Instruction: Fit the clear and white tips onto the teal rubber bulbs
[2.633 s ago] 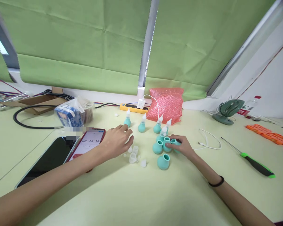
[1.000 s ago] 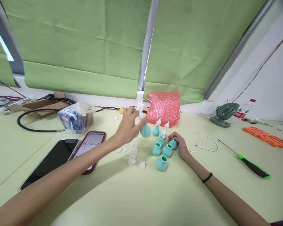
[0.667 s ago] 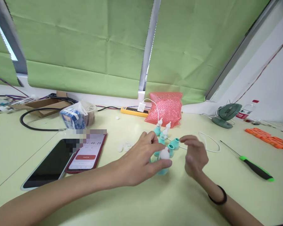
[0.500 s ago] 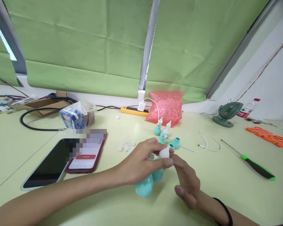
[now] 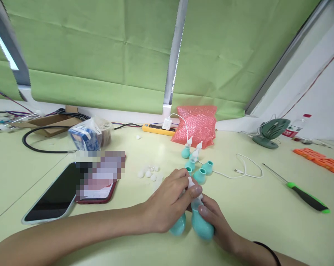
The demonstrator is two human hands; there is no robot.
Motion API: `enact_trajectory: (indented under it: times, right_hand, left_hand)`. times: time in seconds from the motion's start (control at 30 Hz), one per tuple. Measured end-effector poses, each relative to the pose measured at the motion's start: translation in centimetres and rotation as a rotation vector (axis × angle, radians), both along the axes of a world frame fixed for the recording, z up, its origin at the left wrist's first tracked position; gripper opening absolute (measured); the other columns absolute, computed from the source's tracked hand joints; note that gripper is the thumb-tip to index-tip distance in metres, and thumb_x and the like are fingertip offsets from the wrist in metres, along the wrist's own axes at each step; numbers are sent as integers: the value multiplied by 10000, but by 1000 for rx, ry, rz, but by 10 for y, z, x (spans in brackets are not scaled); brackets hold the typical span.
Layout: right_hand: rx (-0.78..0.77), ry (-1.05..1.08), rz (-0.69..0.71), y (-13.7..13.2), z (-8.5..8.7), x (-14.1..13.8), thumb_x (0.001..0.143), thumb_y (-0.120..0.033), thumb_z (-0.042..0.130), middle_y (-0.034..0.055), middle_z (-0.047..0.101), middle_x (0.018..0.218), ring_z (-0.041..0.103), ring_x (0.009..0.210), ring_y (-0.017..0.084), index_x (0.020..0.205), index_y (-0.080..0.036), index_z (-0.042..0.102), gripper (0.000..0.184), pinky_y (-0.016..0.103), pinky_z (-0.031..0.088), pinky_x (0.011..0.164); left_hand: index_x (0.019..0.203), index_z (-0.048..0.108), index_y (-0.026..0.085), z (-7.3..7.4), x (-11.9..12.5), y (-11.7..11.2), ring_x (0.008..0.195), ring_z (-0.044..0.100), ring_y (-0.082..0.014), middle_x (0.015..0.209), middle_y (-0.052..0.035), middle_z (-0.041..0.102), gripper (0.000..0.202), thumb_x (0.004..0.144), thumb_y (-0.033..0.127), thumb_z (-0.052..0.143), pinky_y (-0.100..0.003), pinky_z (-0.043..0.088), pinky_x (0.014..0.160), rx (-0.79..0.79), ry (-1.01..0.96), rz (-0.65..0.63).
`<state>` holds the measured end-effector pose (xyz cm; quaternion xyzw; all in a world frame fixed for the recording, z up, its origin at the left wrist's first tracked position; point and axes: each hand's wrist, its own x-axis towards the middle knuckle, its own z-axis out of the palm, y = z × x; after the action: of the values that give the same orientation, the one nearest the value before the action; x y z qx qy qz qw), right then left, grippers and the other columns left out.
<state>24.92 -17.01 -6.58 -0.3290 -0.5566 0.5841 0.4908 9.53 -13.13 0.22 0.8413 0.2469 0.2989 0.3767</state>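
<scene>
My left hand (image 5: pixel 167 201) is closed, its thumb and fingers pinching the clear nozzle of a teal rubber bulb (image 5: pixel 201 223), and a second teal bulb (image 5: pixel 178 227) sits under its palm. My right hand (image 5: pixel 215 218) grips the first bulb's body from below and the right. Both hands meet low over the pale green table (image 5: pixel 266 207). Behind them stand several more teal bulbs (image 5: pixel 200 175), some with clear tips (image 5: pixel 188 142). Small white caps (image 5: pixel 148 173) lie to the left.
Two phones (image 5: pixel 53 197) lie at the left, a wrapped blue carton (image 5: pixel 85 136) behind them. A pink bubble-wrap bag (image 5: pixel 196 123), yellow power strip (image 5: pixel 158 129), white cable (image 5: pixel 246 170), green-handled screwdriver (image 5: pixel 307 197), small fan (image 5: pixel 270 129) and orange parts (image 5: pixel 320 162) lie around.
My left hand reached to the far bulbs, picked up tipped ones and brought them near. My right hand left the bulb cluster and came in to grip one bulb's body.
</scene>
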Motion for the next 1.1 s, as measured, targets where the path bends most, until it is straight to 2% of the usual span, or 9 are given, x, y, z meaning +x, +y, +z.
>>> enact_trajectory:
  times: [0.07, 0.13, 0.3, 0.43, 0.63, 0.73, 0.83, 0.97, 1.1]
  right_hand:
    - [-8, 29, 21, 1, 1, 0, 749, -405, 532, 34, 500, 1107, 428, 1047, 222, 1100, -274, 488, 377, 358, 339, 890]
    - [-54, 69, 70, 0, 2, -1, 742, -424, 538, 41, 483, 1148, 432, 1064, 230, 1132, -279, 470, 422, 377, 338, 899]
    - [-281, 171, 253, 0, 6, -5, 694, -492, 564, 82, 488, 1120, 541, 911, 252, 1173, -286, 399, 546, 427, 482, 670]
    - [-257, 178, 269, 4, 6, -6, 661, -494, 598, 82, 510, 1054, 568, 833, 233, 1151, -277, 405, 570, 409, 503, 608]
    - [-247, 192, 235, 2, 4, -8, 634, -526, 595, 78, 530, 923, 576, 683, 201, 1164, -250, 397, 629, 352, 501, 512]
    - [-252, 198, 258, -1, 6, -9, 650, -523, 573, 52, 539, 828, 578, 567, 175, 1166, -239, 401, 614, 349, 492, 508]
    - [-237, 205, 269, -2, 9, -8, 657, -496, 580, 41, 545, 832, 591, 577, 183, 1147, -252, 420, 571, 350, 488, 533]
    - [-216, 211, 198, 2, 9, -8, 680, -463, 574, 27, 550, 727, 579, 549, 176, 1020, -209, 504, 430, 317, 474, 497]
    - [-205, 219, 131, 5, 6, -8, 707, -428, 563, 17, 531, 733, 580, 540, 162, 901, -197, 538, 302, 308, 477, 506]
  left_hand:
    - [758, 534, 146, 1, -1, -2, 824, 435, -156, 810, -38, 459, 289, 880, 211, 280, -295, 377, 766, 77, 7, -5]
    - [773, 528, 148, 2, -1, -4, 813, 417, -156, 816, -40, 457, 272, 877, 192, 280, -298, 366, 768, 145, 9, -15]
    - [814, 519, 146, 0, -2, -4, 794, 397, -159, 801, -45, 452, 255, 873, 161, 271, -298, 356, 752, 269, 1, -22]
    - [825, 507, 142, 0, -3, -2, 781, 401, -158, 796, -48, 471, 246, 860, 123, 264, -308, 347, 764, 341, -16, -82]
    - [772, 551, 148, 11, -6, -1, 794, 419, -159, 766, -39, 484, 293, 872, 186, 278, -295, 364, 751, 261, 49, -44]
    - [790, 572, 179, 23, -10, -4, 812, 425, -162, 802, -30, 504, 276, 874, 230, 314, -292, 366, 730, 248, 196, -47]
    - [824, 544, 166, 29, -13, -4, 812, 441, -161, 824, -34, 533, 239, 877, 206, 314, -285, 367, 720, 343, 240, -115]
    - [781, 508, 156, 24, -12, 3, 811, 466, -163, 837, -43, 551, 266, 889, 173, 266, -280, 367, 727, 478, 285, -106]
    - [789, 510, 151, 12, -10, 11, 821, 498, -168, 813, -42, 560, 258, 885, 147, 270, -291, 373, 767, 566, 324, -102]
